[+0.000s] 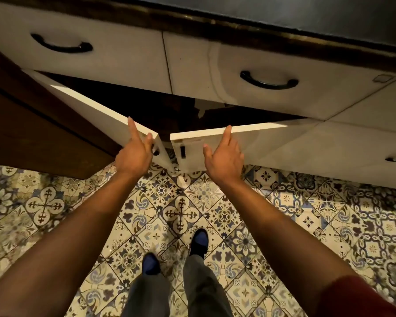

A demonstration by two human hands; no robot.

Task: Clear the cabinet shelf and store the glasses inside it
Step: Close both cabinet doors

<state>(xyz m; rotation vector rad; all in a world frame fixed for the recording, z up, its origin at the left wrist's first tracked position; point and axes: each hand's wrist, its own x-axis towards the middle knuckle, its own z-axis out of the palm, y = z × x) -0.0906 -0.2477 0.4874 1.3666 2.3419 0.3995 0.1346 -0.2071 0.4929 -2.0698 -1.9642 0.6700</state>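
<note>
Currently both lower cabinet doors are part-open, one hand on each, dark opening between them.

Far left: brown wood panel, not involved. Next, left door, white, top edge running diagonally from its hinge side at upper left down to the free corner near centre. Left hand sits at that free corner: index finger straight along the top edge, other fingers look loosely curled against the door face near the handle hole. Can't tell if they hook anything; reads as straight fingers touching, not a grip.

Centre: narrow gap between the two free edges, cabinet interior behind it. Too dark to see shelf, contents or glasses; none visible anywhere.

Right door, top edge running near-horizontal to the right. Right hand flat on its face just right of the free edge, fingers spread and straight, index tip at the top edge, thumb out toward the latch slot.

Key relation: interior lies straight ahead, past the fingertips, equally near either hand. My read: early stage, doors need swinging wider, each outward to its own side, before any reaching in.

Above: two drawer fronts with black handles, dark countertop. Below: patterned tile floor.
</note>
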